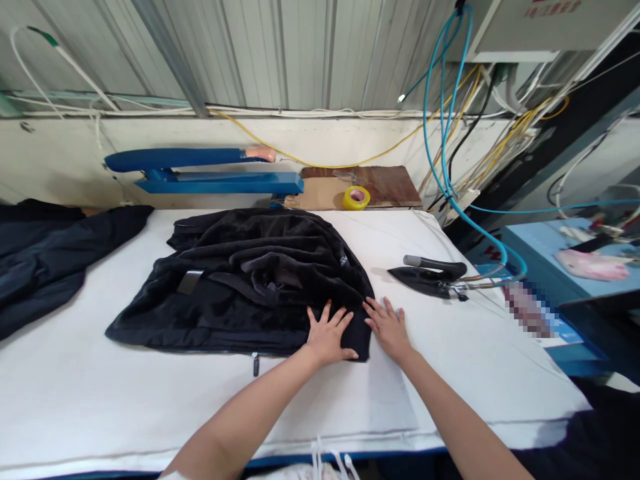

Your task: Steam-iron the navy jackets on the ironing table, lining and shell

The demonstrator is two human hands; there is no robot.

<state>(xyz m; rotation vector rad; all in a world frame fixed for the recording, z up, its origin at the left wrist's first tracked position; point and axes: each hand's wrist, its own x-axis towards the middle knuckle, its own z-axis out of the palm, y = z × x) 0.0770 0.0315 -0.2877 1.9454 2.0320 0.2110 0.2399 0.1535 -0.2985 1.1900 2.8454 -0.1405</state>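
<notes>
A black fleece-lined jacket (240, 280) lies spread on the white-covered table (200, 407), lining side up, with its zipper pull (256, 365) hanging over the near edge of the cloth. My left hand (329, 335) rests flat on its right end near the front, fingers spread. Beside it, my right hand (390, 328) lies with fingers stretched out at the jacket's right edge, the fingertips touching the cloth and the palm over the white cover. Neither hand grips anything. To the right of them an iron (430, 277) sits on the table, its hose and cable running off rightward.
Another dark garment (45, 253) lies at the left. Along the back wall stand a blue sleeve-pressing board (215, 180) and a brown board (380, 185) with a yellow tape roll (356, 198). Blue hoses (427, 133) hang down at right, near a blue machine table (540, 247).
</notes>
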